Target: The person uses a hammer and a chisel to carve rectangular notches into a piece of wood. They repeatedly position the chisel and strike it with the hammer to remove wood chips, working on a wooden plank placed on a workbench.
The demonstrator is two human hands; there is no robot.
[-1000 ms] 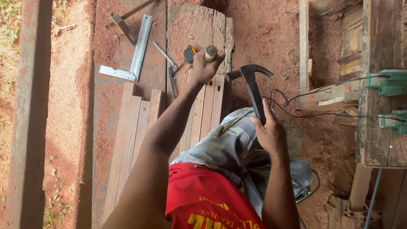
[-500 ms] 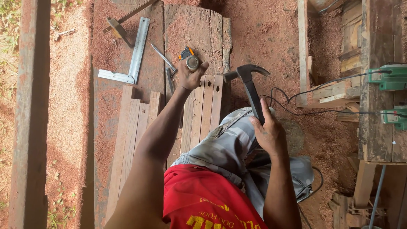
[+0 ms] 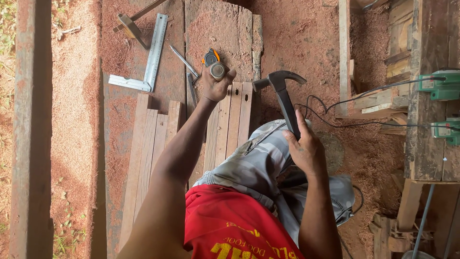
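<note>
— Hands hold what?
— Right hand (image 3: 306, 151) grips a hammer (image 3: 282, 96) above the knee. Left hand (image 3: 216, 85) pinches a small round can (image 3: 218, 70) over the planks (image 3: 230, 124), near the tape measure (image 3: 210, 56).

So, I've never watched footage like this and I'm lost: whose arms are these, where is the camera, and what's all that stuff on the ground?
The camera sits on a person's head and looks straight down, so the two arms are the wearer's own. The left hand grips a small round metal object; what it is I cannot tell. The right hand holds a black claw hammer by its handle. Below lie a few narrow wooden slats on old boards, a metal square ruler, and an orange and black tape measure. Red sawdust covers the ground, and green power tools sit on the bench at right.
</note>
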